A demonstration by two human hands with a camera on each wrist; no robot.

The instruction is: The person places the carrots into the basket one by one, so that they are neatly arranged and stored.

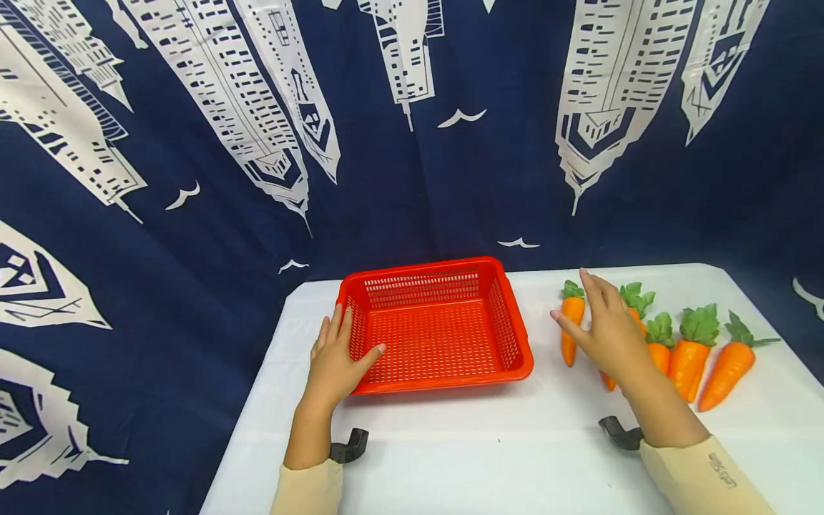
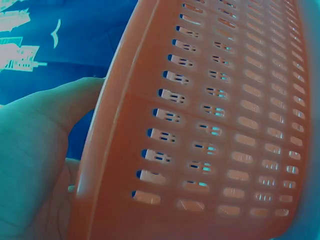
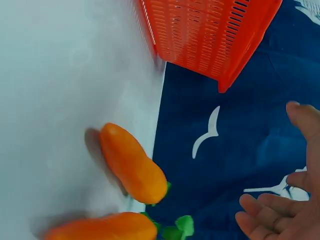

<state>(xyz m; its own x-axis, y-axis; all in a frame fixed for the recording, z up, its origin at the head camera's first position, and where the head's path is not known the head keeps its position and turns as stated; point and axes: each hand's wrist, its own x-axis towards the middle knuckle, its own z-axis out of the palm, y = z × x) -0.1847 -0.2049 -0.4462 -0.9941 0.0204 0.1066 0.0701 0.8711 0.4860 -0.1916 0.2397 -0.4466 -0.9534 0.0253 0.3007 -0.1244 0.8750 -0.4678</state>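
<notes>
A red perforated plastic basket [image 1: 425,380] sits on the white table, with nothing in it. My left hand [image 1: 337,363] is at its left front corner, fingers extended along the left rim and thumb spread over the front rim. In the left wrist view the basket's slotted side [image 2: 200,125] fills most of the picture, partly covering the hand [image 2: 35,150]. To the right, my right hand [image 1: 611,335] hovers above the carrots with fingers apart, holding nothing. The nearest carrot [image 1: 571,322] lies left of that hand; another carrot [image 3: 102,229] is partly cut off in the right wrist view.
More orange carrots with green leaves lie on the right, including one carrot [image 1: 727,372] outermost. White cloth covers the table [image 1: 476,458]. Behind hangs a dark blue curtain [image 1: 412,193] with white building prints. Black wrist mounts [image 1: 350,446] show below both hands.
</notes>
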